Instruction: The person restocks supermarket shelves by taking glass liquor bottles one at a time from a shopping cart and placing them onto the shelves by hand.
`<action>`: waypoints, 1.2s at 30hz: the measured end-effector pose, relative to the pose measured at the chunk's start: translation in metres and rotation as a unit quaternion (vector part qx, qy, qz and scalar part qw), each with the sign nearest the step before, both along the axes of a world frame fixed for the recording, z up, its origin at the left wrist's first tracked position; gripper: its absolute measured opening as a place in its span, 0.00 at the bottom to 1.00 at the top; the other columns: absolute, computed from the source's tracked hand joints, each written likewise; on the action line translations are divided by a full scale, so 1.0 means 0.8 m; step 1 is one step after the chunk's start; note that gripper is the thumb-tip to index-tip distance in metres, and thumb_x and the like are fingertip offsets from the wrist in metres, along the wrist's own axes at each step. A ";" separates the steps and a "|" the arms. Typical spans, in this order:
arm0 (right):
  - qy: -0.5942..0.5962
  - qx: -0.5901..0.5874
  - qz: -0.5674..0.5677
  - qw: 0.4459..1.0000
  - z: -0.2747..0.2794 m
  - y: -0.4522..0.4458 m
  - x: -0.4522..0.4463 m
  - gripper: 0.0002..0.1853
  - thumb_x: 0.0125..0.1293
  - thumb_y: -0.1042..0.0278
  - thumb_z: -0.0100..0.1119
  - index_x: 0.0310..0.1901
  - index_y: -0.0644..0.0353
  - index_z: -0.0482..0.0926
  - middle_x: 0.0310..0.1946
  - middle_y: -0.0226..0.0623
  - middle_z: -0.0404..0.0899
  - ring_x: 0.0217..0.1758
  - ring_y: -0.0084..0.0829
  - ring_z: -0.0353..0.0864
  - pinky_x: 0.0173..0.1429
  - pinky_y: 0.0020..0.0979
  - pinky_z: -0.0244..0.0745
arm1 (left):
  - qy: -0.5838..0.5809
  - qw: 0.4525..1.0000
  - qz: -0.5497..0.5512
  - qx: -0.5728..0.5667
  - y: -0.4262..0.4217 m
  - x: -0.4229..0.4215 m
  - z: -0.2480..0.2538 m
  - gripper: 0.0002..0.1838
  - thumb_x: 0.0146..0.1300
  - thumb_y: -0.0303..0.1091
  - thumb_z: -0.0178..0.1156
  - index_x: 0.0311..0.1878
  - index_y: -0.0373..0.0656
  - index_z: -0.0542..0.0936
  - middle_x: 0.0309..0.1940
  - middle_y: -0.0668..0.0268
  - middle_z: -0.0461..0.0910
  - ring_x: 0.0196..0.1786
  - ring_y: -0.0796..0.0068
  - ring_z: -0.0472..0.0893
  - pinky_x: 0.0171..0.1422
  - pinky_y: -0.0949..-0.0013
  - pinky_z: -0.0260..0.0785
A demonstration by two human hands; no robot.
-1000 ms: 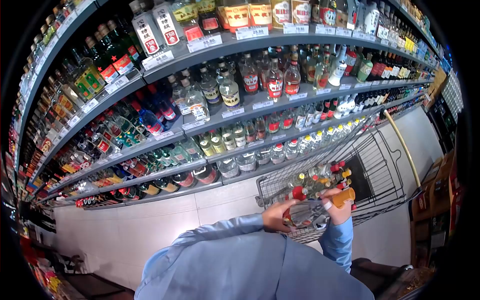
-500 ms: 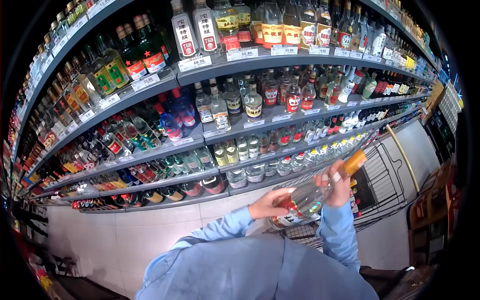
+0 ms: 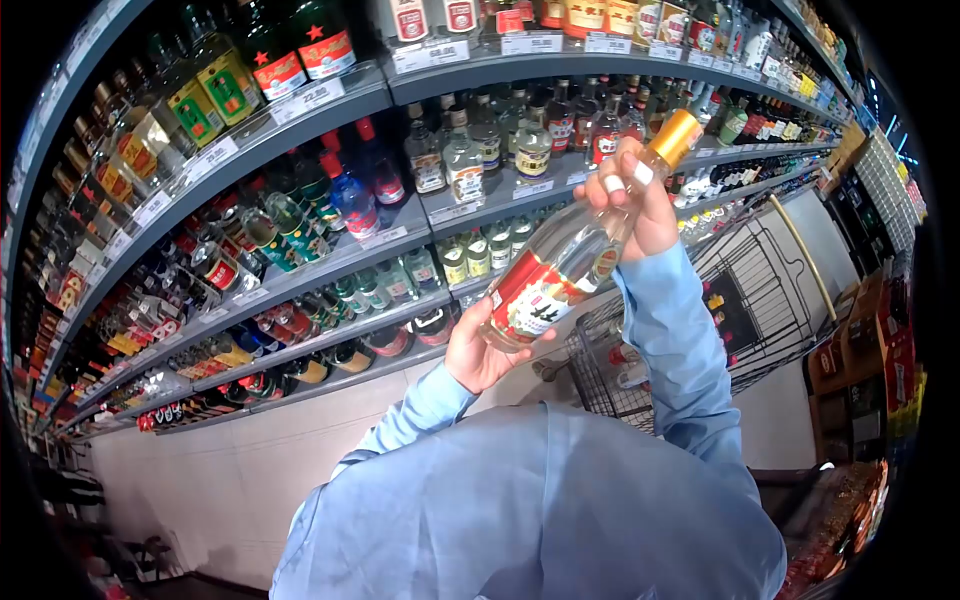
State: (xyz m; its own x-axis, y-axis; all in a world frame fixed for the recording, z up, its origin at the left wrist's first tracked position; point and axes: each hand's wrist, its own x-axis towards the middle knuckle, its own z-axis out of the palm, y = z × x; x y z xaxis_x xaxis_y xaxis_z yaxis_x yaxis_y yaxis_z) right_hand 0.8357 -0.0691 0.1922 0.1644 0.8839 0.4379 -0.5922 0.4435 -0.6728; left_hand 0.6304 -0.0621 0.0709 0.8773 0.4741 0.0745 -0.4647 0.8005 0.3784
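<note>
A large clear liquor bottle with a gold cap and a red-and-white label is tilted in front of my chest, cap toward the upper right. My right hand is closed around its neck, just below the cap; two fingers carry white wraps. Cupped under the base, my left hand grips the lower end with its thumb along the side. The label faces up toward me. Behind the bottle, it and my hands cover part of the shelves.
Tiered shelves packed with bottles curve across the front and left, with price tags along their edges. A wire shopping cart with several items inside stands at the right. Stacked boxes lie beyond it. Pale floor tiles run below the shelves.
Both hands have raised the bottle up and to the left, closer to the shelves. Its label has turned more toward me. The camera view has shifted lower and nearer to the shelves.
</note>
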 end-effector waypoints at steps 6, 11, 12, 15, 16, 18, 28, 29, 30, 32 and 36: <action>0.121 -0.095 -0.018 0.988 -0.040 0.056 -0.074 0.11 0.63 0.59 0.52 0.26 0.52 0.67 0.16 0.25 0.64 0.24 0.26 0.68 0.42 0.36 0.71 | 0.015 0.997 0.043 -0.065 0.022 -0.082 0.001 0.32 0.63 0.56 0.46 0.63 0.42 0.60 0.52 0.50 0.70 0.46 0.49 0.77 0.34 0.68 0.80; 0.162 -0.125 -0.013 0.979 -0.063 0.077 -0.122 0.12 0.63 0.58 0.54 0.25 0.52 0.67 0.17 0.25 0.65 0.24 0.24 0.68 0.41 0.34 0.70 | -0.023 0.995 0.090 -0.028 0.019 -0.136 -0.002 0.34 0.63 0.58 0.45 0.63 0.41 0.58 0.52 0.52 0.71 0.44 0.55 0.79 0.37 0.69 0.79; 0.159 -0.146 -0.029 0.976 -0.064 0.080 -0.130 0.12 0.63 0.58 0.54 0.25 0.52 0.67 0.17 0.25 0.65 0.24 0.25 0.68 0.41 0.34 0.70 | -0.032 0.994 0.100 -0.017 0.017 -0.145 -0.005 0.35 0.63 0.58 0.45 0.63 0.41 0.58 0.52 0.53 0.71 0.44 0.55 0.79 0.38 0.68 0.79; 0.164 -0.178 -0.029 0.970 -0.066 0.086 -0.150 0.12 0.62 0.59 0.55 0.25 0.52 0.68 0.17 0.25 0.66 0.24 0.25 0.69 0.41 0.34 0.70 | 0.082 0.971 0.192 0.115 0.007 -0.166 -0.003 0.36 0.63 0.58 0.46 0.64 0.40 0.57 0.54 0.55 0.70 0.48 0.60 0.78 0.42 0.66 0.78; 0.160 -0.190 -0.025 0.968 -0.066 0.085 -0.157 0.12 0.62 0.58 0.55 0.25 0.52 0.68 0.17 0.24 0.66 0.24 0.25 0.69 0.41 0.34 0.70 | 0.135 0.952 0.222 0.162 0.007 -0.176 -0.009 0.36 0.63 0.56 0.47 0.65 0.40 0.55 0.54 0.57 0.70 0.52 0.66 0.75 0.45 0.66 0.77; 0.157 -0.194 -0.013 0.968 -0.066 0.083 -0.172 0.12 0.62 0.58 0.55 0.26 0.51 0.67 0.17 0.24 0.66 0.24 0.23 0.68 0.41 0.33 0.69 | 0.123 0.950 0.247 0.150 0.003 -0.188 0.002 0.35 0.61 0.48 0.53 0.66 0.44 0.54 0.56 0.58 0.68 0.53 0.70 0.74 0.44 0.67 0.76; 0.134 -0.194 0.032 0.971 -0.077 0.076 -0.203 0.12 0.65 0.57 0.52 0.28 0.51 0.68 0.17 0.23 0.66 0.25 0.23 0.69 0.42 0.32 0.70 | 0.215 0.861 0.408 0.212 -0.019 -0.196 0.002 0.29 0.53 0.31 0.63 0.57 0.44 0.63 0.45 0.64 0.71 0.39 0.77 0.76 0.30 0.74 0.73; 0.132 -0.199 0.041 0.970 -0.078 0.076 -0.200 0.12 0.65 0.57 0.52 0.27 0.52 0.68 0.18 0.24 0.66 0.26 0.24 0.70 0.43 0.32 0.71 | 0.209 0.875 0.395 0.187 -0.021 -0.195 0.000 0.28 0.53 0.32 0.63 0.57 0.43 0.63 0.45 0.64 0.71 0.39 0.77 0.76 0.30 0.74 0.73; 0.130 -0.203 0.049 0.969 -0.078 0.075 -0.198 0.12 0.65 0.57 0.52 0.27 0.52 0.68 0.18 0.25 0.67 0.26 0.24 0.71 0.44 0.32 0.71 | 0.202 0.888 0.380 0.162 -0.024 -0.195 0.000 0.28 0.53 0.33 0.63 0.56 0.43 0.64 0.45 0.64 0.71 0.39 0.77 0.76 0.30 0.74 0.74; 0.130 -0.246 0.032 0.960 -0.078 0.074 -0.196 0.12 0.65 0.57 0.52 0.27 0.52 0.68 0.19 0.26 0.69 0.28 0.25 0.72 0.46 0.33 0.73 | 0.198 0.897 0.371 0.138 -0.029 -0.191 -0.002 0.28 0.53 0.33 0.63 0.57 0.43 0.64 0.45 0.64 0.71 0.39 0.77 0.76 0.30 0.74 0.74; 0.131 -0.248 0.043 0.959 -0.094 0.075 -0.179 0.14 0.64 0.56 0.53 0.25 0.53 0.67 0.19 0.28 0.70 0.27 0.26 0.73 0.46 0.34 0.73 | 0.216 0.896 0.368 0.122 -0.037 -0.180 0.001 0.27 0.54 0.34 0.62 0.57 0.43 0.64 0.46 0.63 0.72 0.39 0.76 0.76 0.29 0.73 0.74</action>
